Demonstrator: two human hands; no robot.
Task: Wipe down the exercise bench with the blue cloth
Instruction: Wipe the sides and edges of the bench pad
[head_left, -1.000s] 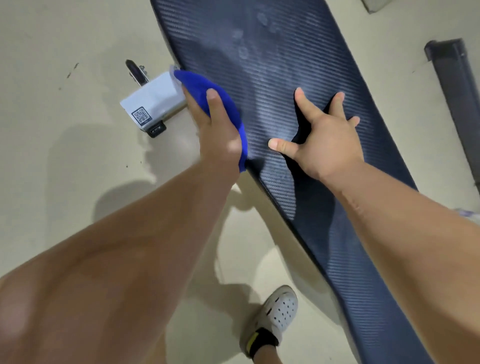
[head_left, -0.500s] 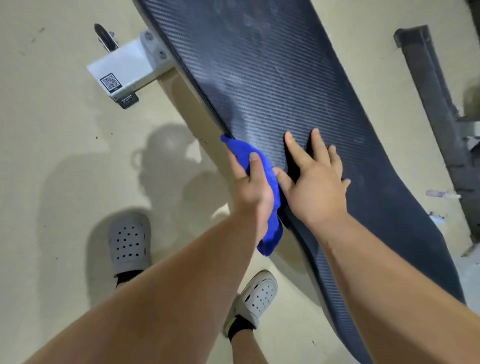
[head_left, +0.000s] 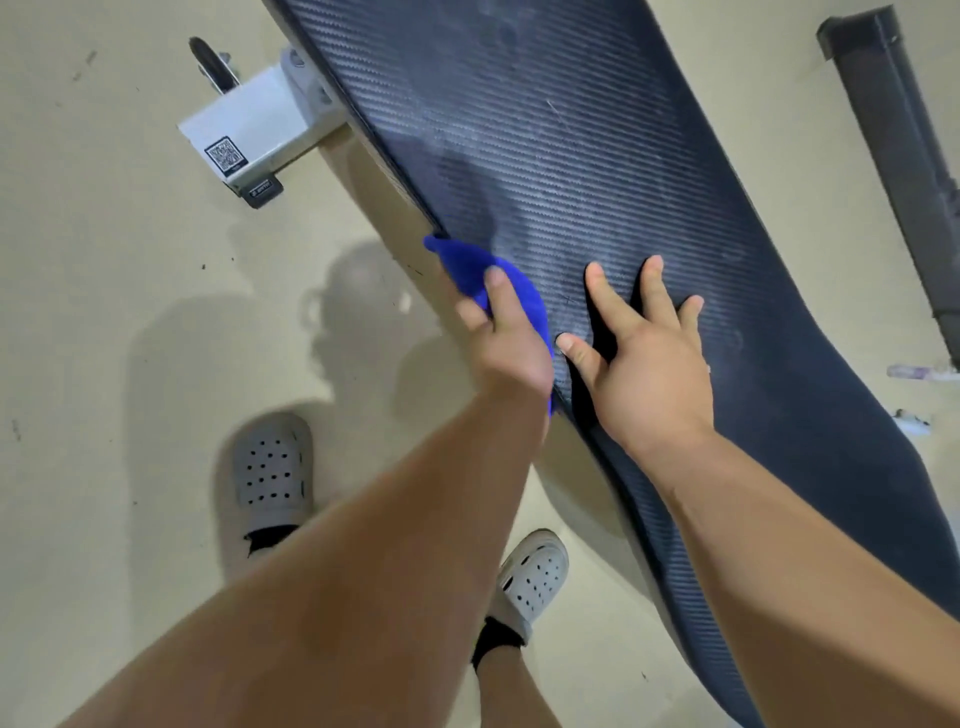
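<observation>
L hand (head_left: 511, 353) grips blue cloth (head_left: 462, 260), carbon-weave bench (head_left: 571, 130)

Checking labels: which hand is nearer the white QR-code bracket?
Left. The left hand, gripping the blue cloth, is at the bench edge, below-right of the bracket; the right hand rests farther right on its top.

In the upper left of the frame, a square black-and-white QR code sticker (head_left: 225, 155) sits near the outer end of the white metal crossbar (head_left: 260, 119) that juts out from under the exercise bench (head_left: 545, 130). Any fine print around the code is too small to make out. Just below it, at the tip of the crossbar, a small black tag (head_left: 261, 188) carries a short line of pale lettering, too blurred to read.
</observation>
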